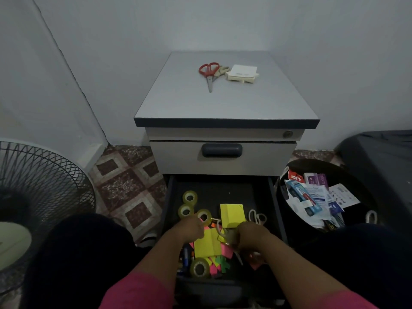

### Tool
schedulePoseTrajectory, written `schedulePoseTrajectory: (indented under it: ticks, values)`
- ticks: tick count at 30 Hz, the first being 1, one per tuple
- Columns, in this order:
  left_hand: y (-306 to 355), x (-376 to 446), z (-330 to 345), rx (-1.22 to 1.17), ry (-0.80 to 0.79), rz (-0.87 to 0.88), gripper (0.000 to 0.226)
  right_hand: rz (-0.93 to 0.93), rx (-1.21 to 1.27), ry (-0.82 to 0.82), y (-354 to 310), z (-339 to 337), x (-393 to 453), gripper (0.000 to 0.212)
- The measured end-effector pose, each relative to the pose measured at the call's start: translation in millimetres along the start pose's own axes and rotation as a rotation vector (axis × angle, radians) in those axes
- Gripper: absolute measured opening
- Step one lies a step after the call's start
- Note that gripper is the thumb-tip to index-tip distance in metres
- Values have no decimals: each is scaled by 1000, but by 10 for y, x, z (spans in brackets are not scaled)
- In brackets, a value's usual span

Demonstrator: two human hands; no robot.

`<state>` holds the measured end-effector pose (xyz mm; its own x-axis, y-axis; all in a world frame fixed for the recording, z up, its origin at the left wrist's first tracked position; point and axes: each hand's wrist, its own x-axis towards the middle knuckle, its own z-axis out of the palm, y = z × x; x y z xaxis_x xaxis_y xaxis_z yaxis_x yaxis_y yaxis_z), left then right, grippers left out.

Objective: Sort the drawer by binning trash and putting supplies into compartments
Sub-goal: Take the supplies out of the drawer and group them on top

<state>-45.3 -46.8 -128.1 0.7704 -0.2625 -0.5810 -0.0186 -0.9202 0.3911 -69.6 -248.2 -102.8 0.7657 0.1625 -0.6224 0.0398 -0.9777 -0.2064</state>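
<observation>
Head view: open dark lower drawer (pixel 170 198) of a grey pedestal cabinet (pixel 223 159), pulled out toward the viewer. Inside, no dividers visible; three clear tape rolls (pixel 190 196) clustered at the back left, a fourth tape roll (pixel 200 267) near the front. Yellow sticky-note pad (pixel 232 214) at centre back, a second yellow pad (pixel 206 243) lying between the two hands, over loose pink and green paper scraps (pixel 223 262). Blue-capped markers (pixel 186 256) along the left wall. White looped cord (pixel 256 216) just right of the back pad.

Left hand (pixel 191 228) in the drawer, fingers curled beside the nearest tape roll; whether gripping anything, cannot tell. Right hand (pixel 247 236) curled round a small pale metallic object (pixel 229 236), too blurred to identify.

Right of the drawer, round black bin (pixel 287 170) on the floor, holding torn packaging and printed paper wrappers (pixel 312 195).

On the cabinet's top surface: red-handled scissors (pixel 209 73), beige-handled scissors (pixel 220 71) beside them, and a white note-pad holder (pixel 243 73).
</observation>
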Motion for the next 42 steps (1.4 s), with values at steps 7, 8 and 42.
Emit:
schedulePoseTrajectory:
  ticks: [7,8,42]
  values:
    - [84,-89,-37,64,9,24,28,-96,466,211,-9,-154,11,30]
    - [112,-112,-34,67,14,19,22,-32,405,266,56,-157,37,30]
    - [764,-4,557,-1098,174,-370,24,342,622,264,228,15,215,28]
